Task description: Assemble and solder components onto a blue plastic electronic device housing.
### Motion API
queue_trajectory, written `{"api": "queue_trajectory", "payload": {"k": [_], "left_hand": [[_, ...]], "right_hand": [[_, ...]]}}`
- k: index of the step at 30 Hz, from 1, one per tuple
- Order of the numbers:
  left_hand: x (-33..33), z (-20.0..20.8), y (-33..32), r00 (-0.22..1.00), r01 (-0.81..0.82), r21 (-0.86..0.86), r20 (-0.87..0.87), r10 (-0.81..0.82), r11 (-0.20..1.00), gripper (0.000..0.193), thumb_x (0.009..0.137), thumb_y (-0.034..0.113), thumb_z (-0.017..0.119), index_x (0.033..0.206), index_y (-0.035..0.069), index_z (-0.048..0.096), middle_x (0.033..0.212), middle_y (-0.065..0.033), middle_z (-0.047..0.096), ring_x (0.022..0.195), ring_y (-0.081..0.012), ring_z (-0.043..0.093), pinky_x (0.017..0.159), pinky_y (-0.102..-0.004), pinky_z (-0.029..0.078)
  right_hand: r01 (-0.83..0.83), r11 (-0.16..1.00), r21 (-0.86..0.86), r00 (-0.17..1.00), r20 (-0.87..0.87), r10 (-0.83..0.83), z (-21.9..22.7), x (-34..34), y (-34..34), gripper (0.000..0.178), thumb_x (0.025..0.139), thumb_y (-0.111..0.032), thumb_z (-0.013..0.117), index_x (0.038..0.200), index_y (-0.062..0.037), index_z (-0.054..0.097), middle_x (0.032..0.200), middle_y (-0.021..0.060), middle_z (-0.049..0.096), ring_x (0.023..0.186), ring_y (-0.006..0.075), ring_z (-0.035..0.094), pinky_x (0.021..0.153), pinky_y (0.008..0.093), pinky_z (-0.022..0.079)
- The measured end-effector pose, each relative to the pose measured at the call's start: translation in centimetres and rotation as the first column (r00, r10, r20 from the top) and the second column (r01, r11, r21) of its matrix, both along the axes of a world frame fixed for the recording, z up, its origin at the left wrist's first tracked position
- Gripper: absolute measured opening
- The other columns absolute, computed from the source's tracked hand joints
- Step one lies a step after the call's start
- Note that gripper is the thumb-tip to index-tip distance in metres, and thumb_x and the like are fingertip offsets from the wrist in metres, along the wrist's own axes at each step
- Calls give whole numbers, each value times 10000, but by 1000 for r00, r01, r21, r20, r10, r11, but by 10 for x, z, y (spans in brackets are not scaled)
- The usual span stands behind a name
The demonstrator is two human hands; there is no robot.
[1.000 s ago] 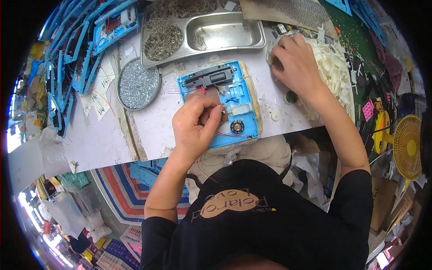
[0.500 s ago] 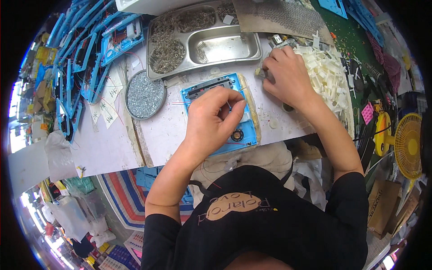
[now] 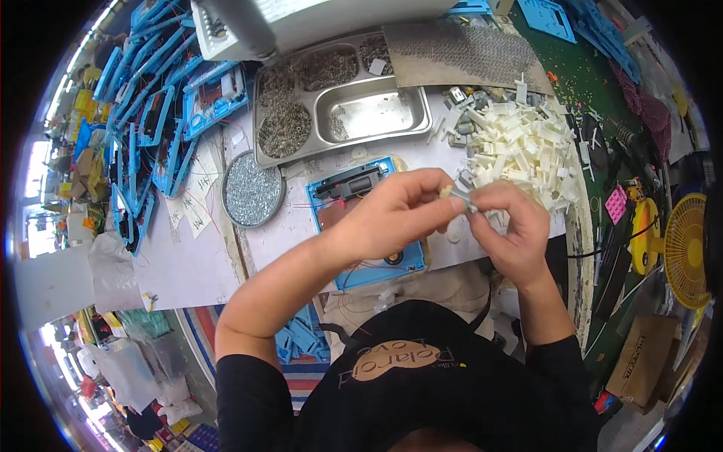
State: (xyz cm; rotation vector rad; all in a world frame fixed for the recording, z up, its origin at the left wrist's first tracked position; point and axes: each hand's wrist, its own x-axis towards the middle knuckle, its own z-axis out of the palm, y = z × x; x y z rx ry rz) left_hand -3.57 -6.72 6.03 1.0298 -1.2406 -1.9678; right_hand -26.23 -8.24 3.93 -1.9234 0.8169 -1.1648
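Note:
My left hand (image 3: 399,215) and my right hand (image 3: 516,226) meet above the right side of the work spot. Between their fingertips is a small grey metal part (image 3: 461,197) with a pale yellowish end, much like a small motor; the fingers hide part of it. Both hands are closed in a pinch on it. Beneath my left hand and forearm lies a blue plastic housing (image 3: 413,265) with a dark mechanism (image 3: 350,184) and thin red wires. The forearm covers much of its middle.
Beside my hands spreads a heap of white plastic parts (image 3: 520,147), with small grey motors (image 3: 461,129) at its edge. A steel compartment tray (image 3: 433,128) with metal bits stands behind. A round dish of screws (image 3: 252,188) and stacked blue housings (image 3: 154,113) are at left.
My right hand has come from the heap toward me with the small grey part. My left hand has moved right, off the housing's middle, to meet it.

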Motion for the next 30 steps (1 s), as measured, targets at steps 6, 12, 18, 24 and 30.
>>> {"api": "queue_trajectory", "payload": {"k": [6, 12, 18, 24, 30], "left_hand": [[10, -18, -145, 642, 96, -682, 599, 479, 725, 338, 947, 356, 691, 950, 26, 763, 835, -98, 733, 736, -211, 684, 694, -354, 539], [-19, -49, -204, 234, 253, -716, 698, 677, 651, 300, 861, 354, 727, 978, 84, 784, 960, -177, 757, 940, -379, 717, 860, -477, 564], [-23, -60, -206, 272, 392, -834, 508, 817, 389, 246, 924, 318, 671, 929, 74, 703, 897, -172, 742, 849, -384, 728, 741, -505, 591], [-45, -16, -118, 662, 230, -967, 237, 711, 108, 117, 948, 174, 681, 947, 58, 662, 865, -150, 716, 767, -345, 716, 662, -458, 559], [-23, 18, 34, 862, -254, -597, 217, 458, 761, 151, 879, -24, 741, 1029, -20, 726, 917, -104, 724, 748, -159, 705, 674, -267, 564]], "right_hand": [[-352, 723, 595, 866, 500, 11, 0, -32, 6, 172, 830, 68, 805, 913, 9, 667, 965, 108, 696, 932, 174, 676, 814, 291, 549], [-544, 496, 677, 734, 670, -109, -13, -54, 14, 178, 821, 60, 798, 923, 14, 659, 899, 121, 689, 838, 190, 681, 777, 288, 556], [-165, 674, 720, 877, 420, -235, -18, -81, 15, 143, 877, 5, 751, 996, -10, 673, 880, 65, 663, 790, 152, 649, 736, 264, 523], [118, 912, 392, 955, -296, 4, -11, -74, -3, 366, 892, -1, 674, 1255, -48, 679, 867, 57, 638, 730, 146, 604, 684, 282, 484], [10, 997, 83, 811, -583, 40, -25, -50, -14, 356, 879, -39, 606, 1223, -73, 689, 989, 166, 687, 833, 367, 662, 756, 425, 542]]}}
